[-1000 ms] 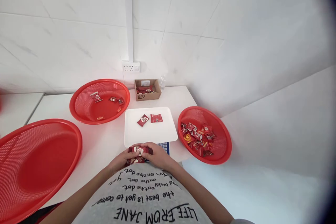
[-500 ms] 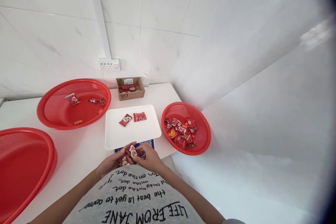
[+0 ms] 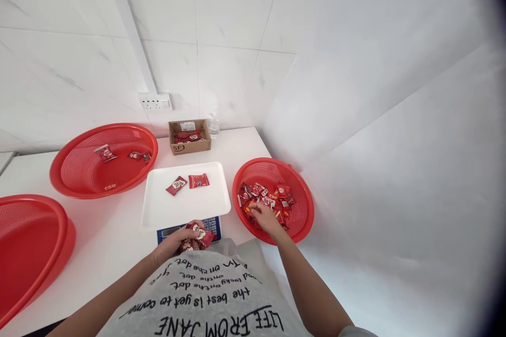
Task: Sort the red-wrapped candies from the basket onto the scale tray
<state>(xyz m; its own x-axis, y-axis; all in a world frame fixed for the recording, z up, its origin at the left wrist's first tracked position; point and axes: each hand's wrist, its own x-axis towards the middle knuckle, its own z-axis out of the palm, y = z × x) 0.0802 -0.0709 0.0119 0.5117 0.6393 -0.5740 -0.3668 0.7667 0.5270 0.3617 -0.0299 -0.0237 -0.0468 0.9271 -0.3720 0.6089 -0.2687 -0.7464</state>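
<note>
Tray [image 3: 182, 208] centre, basket [image 3: 302, 208] right.
Two packets [image 3: 198, 181] on tray; carton [image 3: 193, 147] behind; keypad [image 3: 213, 227] in front; packet pile [image 3: 283, 190] in basket; two baskets [image 3: 118, 169] left.

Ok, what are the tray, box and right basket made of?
Tray: probably smooth plastic, by its even white surface and rounded corners. Box: seemingly matte cardboard, by its brown printed sides. Right basket: likely moulded plastic, faintly glossy, by its red mesh walls.

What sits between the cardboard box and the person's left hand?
In the head view, a white tray bearing two red packets lies nearer the cardboard box, and part of a blue keypad panel shows nearer the left hand.
</note>
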